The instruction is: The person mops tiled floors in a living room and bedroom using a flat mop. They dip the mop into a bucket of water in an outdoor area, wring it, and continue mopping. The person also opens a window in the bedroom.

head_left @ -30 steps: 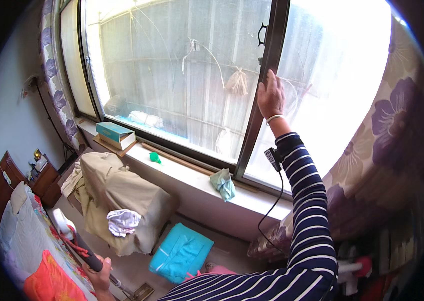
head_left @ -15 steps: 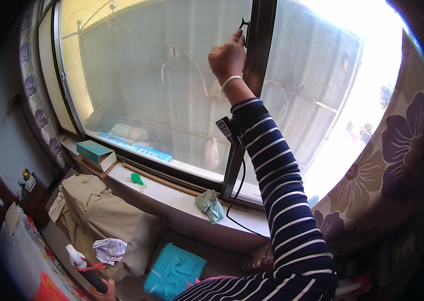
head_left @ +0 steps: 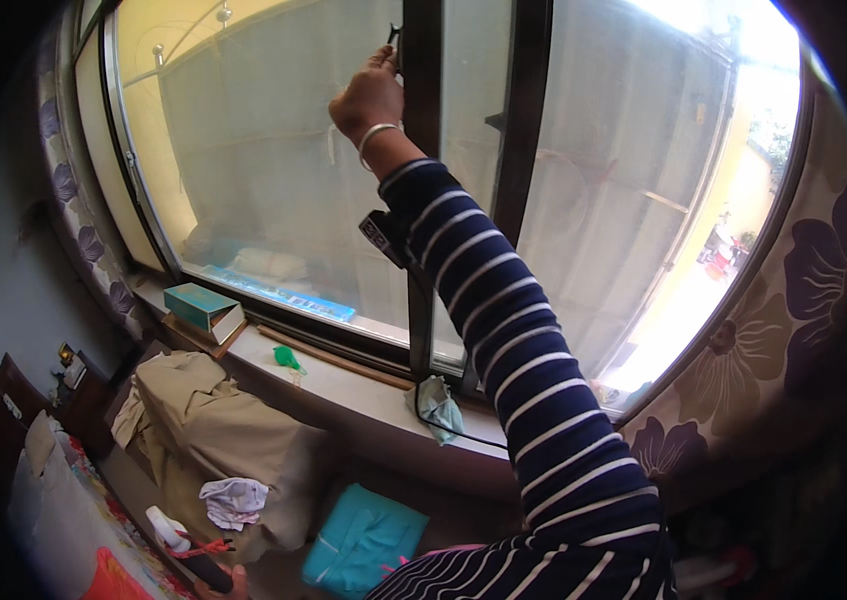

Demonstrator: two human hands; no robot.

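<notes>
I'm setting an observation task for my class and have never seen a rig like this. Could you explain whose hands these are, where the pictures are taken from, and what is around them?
There is no robot here: these are a person's own bare hands. Every picture comes from one wide fisheye camera on that person's head, so straight edges look bent. The right hand, below a striped sleeve, has its fingers at the dark window frame; their exact grip is hard to see. The left hand, mostly cut off at the lower edge, holds a dark rod with a white end. On the sill are a teal-and-white box, a small green object and a pale green cloth. Below lies a turquoise bundle.
</notes>
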